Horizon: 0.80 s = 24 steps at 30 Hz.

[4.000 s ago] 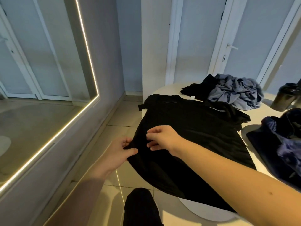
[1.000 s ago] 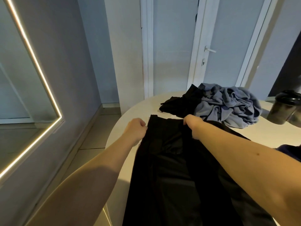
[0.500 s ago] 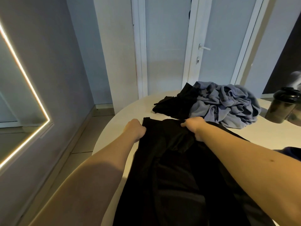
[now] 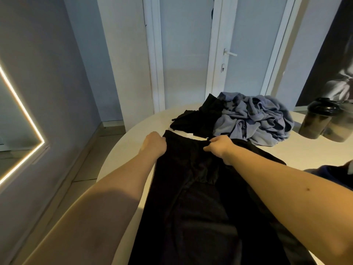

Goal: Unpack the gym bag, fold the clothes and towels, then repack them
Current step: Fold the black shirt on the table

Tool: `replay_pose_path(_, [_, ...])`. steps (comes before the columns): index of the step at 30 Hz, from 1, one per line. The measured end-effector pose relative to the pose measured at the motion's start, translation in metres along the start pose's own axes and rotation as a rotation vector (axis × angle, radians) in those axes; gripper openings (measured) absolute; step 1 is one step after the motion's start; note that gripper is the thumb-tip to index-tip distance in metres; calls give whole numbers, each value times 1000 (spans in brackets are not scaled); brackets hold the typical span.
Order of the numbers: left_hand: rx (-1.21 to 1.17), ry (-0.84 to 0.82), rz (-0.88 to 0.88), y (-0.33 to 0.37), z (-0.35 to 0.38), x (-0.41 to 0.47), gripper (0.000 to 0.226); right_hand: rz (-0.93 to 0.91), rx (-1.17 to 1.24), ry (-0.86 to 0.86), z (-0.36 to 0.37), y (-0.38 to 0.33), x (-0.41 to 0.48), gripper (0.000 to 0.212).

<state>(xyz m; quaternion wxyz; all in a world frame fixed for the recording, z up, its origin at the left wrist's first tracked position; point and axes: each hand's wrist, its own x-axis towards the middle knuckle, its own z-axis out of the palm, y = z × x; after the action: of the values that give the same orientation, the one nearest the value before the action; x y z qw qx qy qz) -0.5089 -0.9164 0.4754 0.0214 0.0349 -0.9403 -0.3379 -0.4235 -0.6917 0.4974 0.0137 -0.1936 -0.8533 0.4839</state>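
A black T-shirt (image 4: 200,207) lies lengthwise on the white round table (image 4: 133,134), folded into a long strip running toward me. My left hand (image 4: 153,145) grips its far left corner and my right hand (image 4: 219,146) pinches its far right edge, both at the shirt's far end. Just beyond lie a crumpled black garment (image 4: 194,121) and a bunched grey-blue towel or top (image 4: 256,121). A dark blue bag or cloth (image 4: 336,173) shows at the right edge, mostly out of view.
A dark shaker bottle (image 4: 317,117) stands at the table's far right, against a reflective wall. White doors (image 4: 238,54) are behind the table. A lit mirror (image 4: 19,115) hangs on the left wall, above tiled floor (image 4: 89,155).
Four seconds ago the shirt lay spread flat with my hands at its near hem. It now lies narrower, and both hands hold its far end. Over the last second they barely moved.
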Motion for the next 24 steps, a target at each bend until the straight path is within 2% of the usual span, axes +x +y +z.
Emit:
replay_pose_path(3, [121,128,41,2,4,-1,16,-9,-49,187,-5,4,6,9])
replay_pose_path(5, [142,114,45,0,6,-8,20,-47,-170,231,-1,3,-1,14])
replay_pose_path(7, [149,44,75,-4,2,-21,32,-73,-320,250,7,0,-14,42])
replay_pose_path(9, [184,-37,141,-9,-10,-42,40,-146,-366,249,13,-5,-37,53])
replay_pose_path(13, [161,-53,257,-21,-40,-107,41,-315,-251,124,21,2,-104,39])
replay_pose_path(18, [38,99,419,-48,-65,-240,18,-224,10,-110,25,20,-228,12])
replay_pose_path(21, [-42,106,404,-66,-71,-323,6,-207,-12,-186,25,35,-292,4])
replay_pose_path(24, [-74,82,376,-88,-73,-388,6,-221,-108,-190,22,52,-342,5])
